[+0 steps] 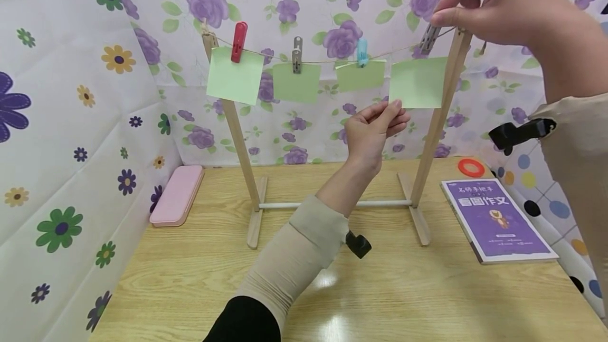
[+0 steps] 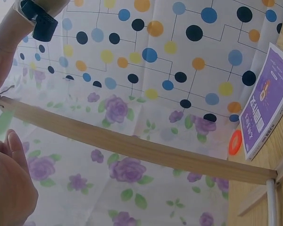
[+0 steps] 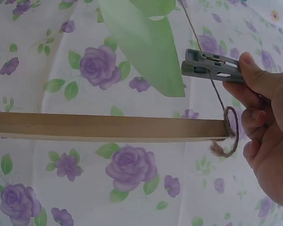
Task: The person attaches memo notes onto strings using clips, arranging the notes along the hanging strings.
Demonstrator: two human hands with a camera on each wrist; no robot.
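Observation:
My left hand [image 1: 370, 136] pinches a light green paper note [image 1: 418, 83] by its lower left corner. Above the note, my right hand [image 1: 508, 9] grips the end of a grey clothespin [image 3: 214, 66] between thumb and finger. The clothespin sits at the string [image 3: 193, 30], its tip close to the note's top edge and apart from it. Along that string other green notes [image 1: 234, 75] hang from a red clothespin [image 1: 239, 41], a second grey clothespin [image 1: 297, 54] and a light blue clothespin [image 1: 362, 53].
The string runs between two wooden posts [image 1: 439, 120], joined low down by a white rod [image 1: 382, 203]. On the wooden table [image 1: 190, 278], a pink case [image 1: 178, 194] lies left. A purple book [image 1: 496, 220] and an orange-red ring [image 1: 471, 168] lie right. Flowered cloth [image 1: 294, 136] hangs behind.

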